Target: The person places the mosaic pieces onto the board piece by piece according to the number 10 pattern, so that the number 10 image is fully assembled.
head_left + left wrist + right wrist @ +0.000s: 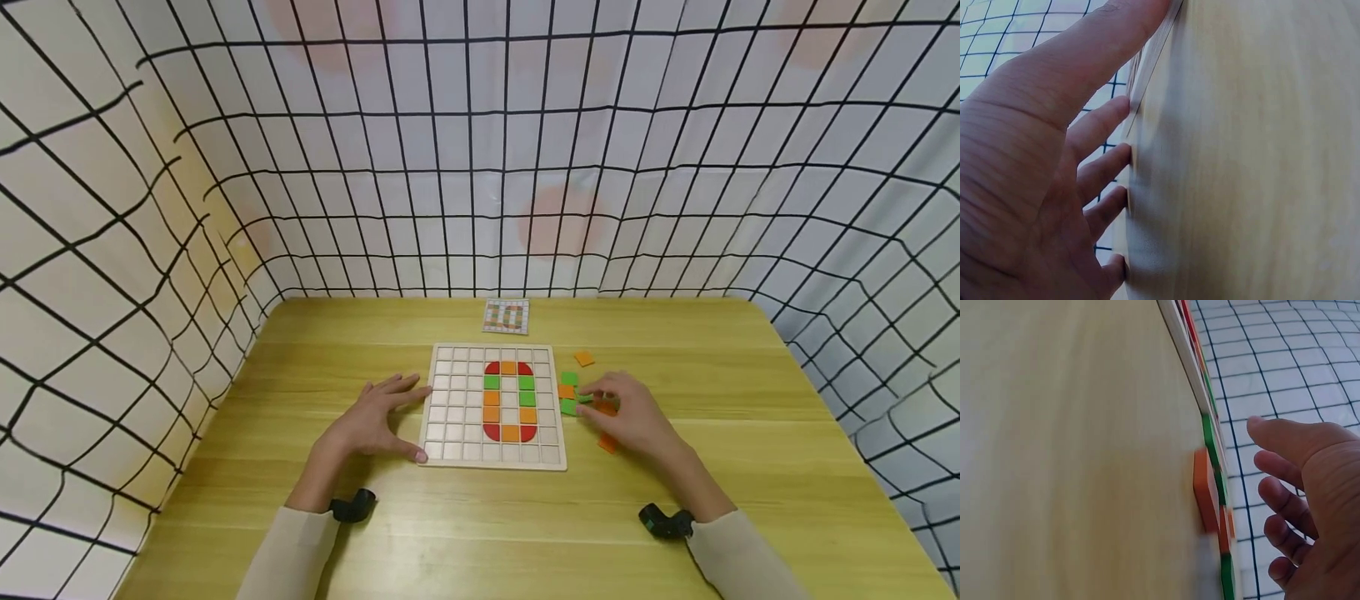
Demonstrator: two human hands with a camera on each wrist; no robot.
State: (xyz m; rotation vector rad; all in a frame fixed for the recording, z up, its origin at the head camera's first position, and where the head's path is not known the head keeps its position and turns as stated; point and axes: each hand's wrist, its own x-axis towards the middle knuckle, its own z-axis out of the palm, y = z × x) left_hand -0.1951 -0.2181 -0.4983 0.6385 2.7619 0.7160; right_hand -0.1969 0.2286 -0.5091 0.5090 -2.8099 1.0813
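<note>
A pale wooden grid board (454,450) lies on the table. On its squares red, orange and green tiles form a tall rounded ring, with red pieces at the corners. My left hand (369,423) spreads along the board's left side, thumb at the near-left corner and index finger at the left edge. Just right of the board, my right hand (633,417) hovers over loose tiles, thumb and index finger apart around a green tile in the head view. The right wrist view shows its fingers (1285,500) loosely bent with nothing between them, above an orange tile (1205,490).
A small pattern card (506,317) lies beyond the board. One orange tile (583,358) sits apart at the board's upper right, and another orange tile (607,443) lies below the right hand. Black netting (480,171) over pale cloth surrounds the table's back and sides.
</note>
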